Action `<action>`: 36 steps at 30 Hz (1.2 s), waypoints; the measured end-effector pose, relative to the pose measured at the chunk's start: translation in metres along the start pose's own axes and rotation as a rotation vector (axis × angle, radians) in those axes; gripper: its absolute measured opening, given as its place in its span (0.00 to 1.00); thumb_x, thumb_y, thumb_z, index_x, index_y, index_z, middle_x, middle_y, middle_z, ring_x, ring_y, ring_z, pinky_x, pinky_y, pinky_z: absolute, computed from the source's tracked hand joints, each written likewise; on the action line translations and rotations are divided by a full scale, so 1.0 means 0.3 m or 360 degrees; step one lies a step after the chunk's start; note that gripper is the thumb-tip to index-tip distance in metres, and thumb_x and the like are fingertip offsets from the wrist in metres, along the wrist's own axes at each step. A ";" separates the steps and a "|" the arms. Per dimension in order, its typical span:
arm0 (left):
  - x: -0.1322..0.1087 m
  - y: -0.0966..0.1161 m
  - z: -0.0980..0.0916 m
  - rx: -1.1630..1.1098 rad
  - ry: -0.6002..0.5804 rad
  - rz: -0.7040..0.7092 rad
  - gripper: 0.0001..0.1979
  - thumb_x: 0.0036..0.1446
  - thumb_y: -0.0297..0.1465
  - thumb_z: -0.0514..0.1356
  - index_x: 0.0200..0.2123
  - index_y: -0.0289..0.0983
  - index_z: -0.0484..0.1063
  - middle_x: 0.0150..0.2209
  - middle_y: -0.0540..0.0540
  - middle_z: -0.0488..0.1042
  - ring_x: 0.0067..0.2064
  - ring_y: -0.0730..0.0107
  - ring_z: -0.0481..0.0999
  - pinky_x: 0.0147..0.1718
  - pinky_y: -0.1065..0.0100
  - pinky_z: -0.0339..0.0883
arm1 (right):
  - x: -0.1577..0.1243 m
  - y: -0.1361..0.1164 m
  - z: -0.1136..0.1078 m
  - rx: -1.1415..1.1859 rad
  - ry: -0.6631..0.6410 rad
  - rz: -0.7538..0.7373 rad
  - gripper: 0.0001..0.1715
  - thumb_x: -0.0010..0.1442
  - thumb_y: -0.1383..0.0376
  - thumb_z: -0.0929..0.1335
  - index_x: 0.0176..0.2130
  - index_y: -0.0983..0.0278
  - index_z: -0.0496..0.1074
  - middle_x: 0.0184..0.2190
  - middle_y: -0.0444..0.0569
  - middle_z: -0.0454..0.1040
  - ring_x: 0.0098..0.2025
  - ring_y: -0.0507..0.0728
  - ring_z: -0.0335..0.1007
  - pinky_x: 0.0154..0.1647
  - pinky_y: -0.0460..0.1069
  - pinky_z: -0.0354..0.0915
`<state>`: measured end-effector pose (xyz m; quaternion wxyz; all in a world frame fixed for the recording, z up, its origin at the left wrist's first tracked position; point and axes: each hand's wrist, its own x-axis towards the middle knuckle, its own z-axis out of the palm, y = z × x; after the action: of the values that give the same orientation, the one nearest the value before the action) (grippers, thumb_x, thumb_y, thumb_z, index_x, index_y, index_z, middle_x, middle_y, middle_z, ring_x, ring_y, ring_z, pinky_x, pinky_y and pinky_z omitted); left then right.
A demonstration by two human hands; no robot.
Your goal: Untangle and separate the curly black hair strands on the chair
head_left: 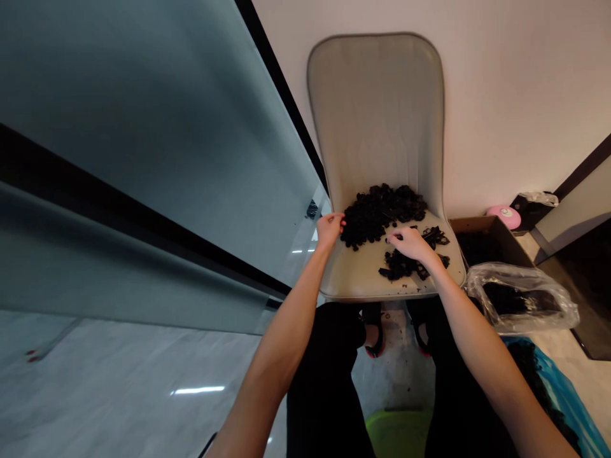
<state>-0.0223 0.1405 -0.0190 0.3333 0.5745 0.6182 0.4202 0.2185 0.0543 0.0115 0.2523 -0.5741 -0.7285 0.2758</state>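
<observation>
A large heap of small black pieces (377,213) lies on the seat of a beige padded chair (351,273); what they are is too small to tell. My left hand (331,229) is at the heap's left edge, thumb and fingers pinched together; anything between them is hidden. Over the seat, right of centre, my right hand (408,243) is closed in a pinch with a tiny black piece at its fingertips. Below and beside it lies a smaller pile of thin, tangled black scraps (403,264), partly covered by my right hand and wrist.
Right of the chair stand a cardboard box (518,238) and a clear plastic bag (568,312), both with black contents. A blue bag (568,391) with black pieces lies nearer. Glass panels (191,159) with black frames rise on the left. A green surface (398,436) shows between my legs.
</observation>
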 end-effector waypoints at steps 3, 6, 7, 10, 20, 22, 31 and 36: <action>-0.041 0.057 0.045 -0.0334 -0.0499 0.0164 0.21 0.66 0.44 0.53 0.50 0.35 0.74 0.37 0.40 0.81 0.22 0.76 0.71 0.24 0.70 0.62 | -0.006 -0.004 -0.001 0.0037 -0.0031 -0.0025 0.16 0.66 0.62 0.65 0.36 0.64 0.82 0.32 0.51 0.81 0.37 0.58 0.74 0.41 0.50 0.61; -0.080 0.089 0.096 -0.0307 -0.0675 0.0286 0.21 0.65 0.45 0.55 0.51 0.35 0.72 0.43 0.37 0.82 0.26 0.73 0.77 0.26 0.70 0.66 | -0.021 -0.017 -0.003 0.0137 -0.0133 -0.0082 0.17 0.66 0.61 0.65 0.36 0.64 0.82 0.29 0.48 0.80 0.34 0.56 0.72 0.40 0.48 0.61; -0.089 0.093 0.108 -0.0218 -0.0653 0.0327 0.19 0.64 0.43 0.56 0.49 0.35 0.73 0.41 0.38 0.82 0.26 0.72 0.78 0.26 0.70 0.66 | -0.026 -0.022 -0.004 0.0186 -0.0166 -0.0113 0.17 0.66 0.61 0.65 0.36 0.64 0.82 0.29 0.47 0.79 0.34 0.55 0.72 0.40 0.48 0.61; -0.105 0.094 0.120 0.0063 -0.0656 0.0454 0.13 0.63 0.37 0.57 0.41 0.36 0.76 0.33 0.43 0.81 0.26 0.72 0.76 0.28 0.70 0.67 | -0.032 -0.036 -0.013 0.0357 -0.0142 -0.0196 0.17 0.65 0.61 0.65 0.37 0.64 0.81 0.28 0.45 0.77 0.33 0.54 0.70 0.40 0.48 0.61; -0.228 0.219 0.053 -0.0236 -0.1190 0.0642 0.12 0.56 0.30 0.57 0.41 0.38 0.78 0.37 0.47 0.80 0.37 0.67 0.77 0.41 0.66 0.70 | -0.034 -0.074 -0.065 0.1621 0.0238 -0.0136 0.16 0.62 0.52 0.67 0.40 0.60 0.76 0.33 0.44 0.72 0.30 0.53 0.67 0.33 0.49 0.67; -0.261 0.259 0.045 -0.0311 -0.1132 0.0641 0.11 0.58 0.33 0.58 0.41 0.37 0.77 0.34 0.47 0.78 0.37 0.67 0.76 0.41 0.65 0.69 | -0.041 -0.082 -0.073 0.1689 0.0230 -0.0123 0.16 0.60 0.51 0.68 0.42 0.59 0.75 0.37 0.45 0.74 0.32 0.53 0.69 0.34 0.50 0.69; -0.325 0.313 0.035 -0.0419 -0.0897 0.0547 0.17 0.59 0.41 0.62 0.24 0.36 0.70 0.26 0.49 0.72 0.34 0.69 0.73 0.38 0.68 0.66 | -0.036 -0.045 -0.095 0.1521 0.0479 -0.0230 0.11 0.59 0.57 0.69 0.40 0.59 0.77 0.36 0.45 0.76 0.39 0.55 0.71 0.44 0.50 0.68; -0.385 0.337 0.041 -0.1016 -0.0839 0.0207 0.13 0.61 0.39 0.62 0.31 0.35 0.72 0.25 0.51 0.69 0.27 0.73 0.72 0.31 0.69 0.66 | -0.020 0.002 -0.104 0.1179 0.0729 -0.0283 0.12 0.61 0.56 0.68 0.39 0.59 0.77 0.38 0.45 0.77 0.44 0.57 0.72 0.51 0.53 0.67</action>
<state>0.0457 0.0265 0.0588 0.6142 0.5680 0.3131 0.4494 0.2414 0.0521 0.0332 0.6186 -0.4264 -0.5524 0.3611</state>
